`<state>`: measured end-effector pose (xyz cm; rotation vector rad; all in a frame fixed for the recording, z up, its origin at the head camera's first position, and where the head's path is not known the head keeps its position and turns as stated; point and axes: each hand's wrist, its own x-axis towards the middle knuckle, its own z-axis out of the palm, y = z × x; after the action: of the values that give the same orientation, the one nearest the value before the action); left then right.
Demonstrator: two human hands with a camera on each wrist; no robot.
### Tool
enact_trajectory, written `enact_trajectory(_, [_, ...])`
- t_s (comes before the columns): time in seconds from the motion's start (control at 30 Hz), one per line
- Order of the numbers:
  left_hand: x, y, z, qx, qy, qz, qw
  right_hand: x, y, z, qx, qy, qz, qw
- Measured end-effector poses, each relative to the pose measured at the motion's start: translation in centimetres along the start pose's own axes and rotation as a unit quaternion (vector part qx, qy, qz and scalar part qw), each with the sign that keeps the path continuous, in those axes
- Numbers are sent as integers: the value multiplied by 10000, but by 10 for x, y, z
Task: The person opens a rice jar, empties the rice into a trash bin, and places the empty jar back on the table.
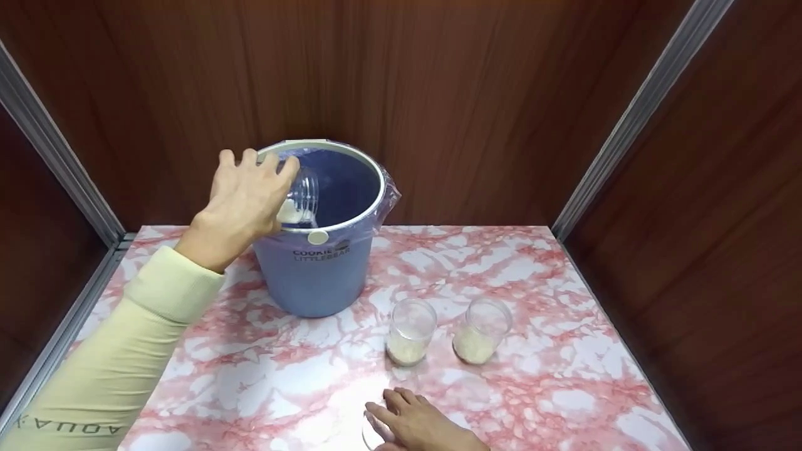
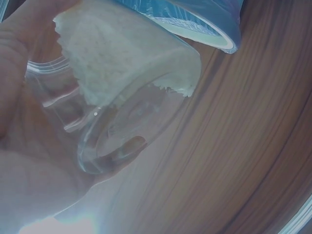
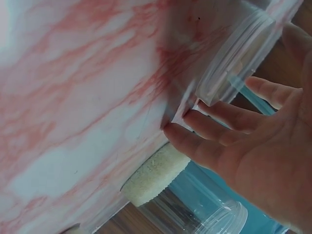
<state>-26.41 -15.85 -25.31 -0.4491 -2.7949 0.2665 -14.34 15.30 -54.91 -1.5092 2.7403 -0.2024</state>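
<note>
My left hand (image 1: 246, 188) grips a clear plastic jar (image 2: 131, 53) part-filled with white rice-like grains. The jar is tilted over the mouth of a blue bucket (image 1: 313, 275); the bucket has a pale rim and a see-through liner. In the left wrist view the grains lie along one side of the jar, away from part of its base. At the table's near edge is my right hand (image 1: 421, 421), palm down with its fingers extended and loosely bent. Beside its thumb and fingers is a round clear lid (image 3: 239, 56), partly hidden by the hand in the head view.
Two lidless clear jars stand right of the bucket, a left one (image 1: 411, 329) and a right one (image 1: 484, 332), each with pale grains at the bottom. The red-and-white marbled table (image 1: 532, 401) is enclosed by brown wood-grain panels (image 1: 463, 113) with metal corner strips.
</note>
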Motion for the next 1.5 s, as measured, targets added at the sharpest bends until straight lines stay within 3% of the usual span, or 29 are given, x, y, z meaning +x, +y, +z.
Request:
enact_trajectory(0.17, [0, 0, -2, 82, -14, 13, 10000, 2, 0, -3, -65, 181, -152, 9997])
enact_trajectory(0.63, [1, 0, -2, 172, -37, 68, 9998, 1, 3, -7, 198, -2, -48, 9998])
enact_trajectory(1.27, [2, -2, 0, 343, 87, 78, 9993, 3, 7, -9, 0, 90, -81, 9999])
enact_trajectory(1.5, [3, 0, -1, 351, 77, 117, 9993, 2, 7, -10, -135, 18, 240, 9996])
